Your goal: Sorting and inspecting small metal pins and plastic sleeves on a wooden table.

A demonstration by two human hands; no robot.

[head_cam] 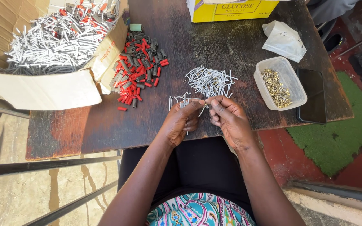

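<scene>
- Cardboard box (pixel 42 90) of grey tubes at my far left
- Red and grey sleeves (pixel 137 69) heaped beside it
- Clear tub (pixel 265 94) of brass bits
- Black phone (pixel 313 96) by the tub
- Yellow carton (pixel 231 11)

Small informal assembly workstation, set outdoors or on a porch beside a dwelling. Evidence: worn dark wooden bench (pixel 231 37) carrying bulk parts sorted by kind. Open brown cardboard carton (pixel 42 90) filled with thin grey metal pins (pixel 55 39). Loose heap of short red and grey plastic sleeves (pixel 138 69). Smaller pile of grey metal pins (pixel 210 80). Clear rectangular plastic tub (pixel 280 83) of small brass-coloured fittings (pixel 275 87). Bare concrete floor (pixel 13 184), red-painted floor (pixel 306 159) and patch of green artificial turf (pixel 348 134) below. No machinery, only hand work.
</scene>
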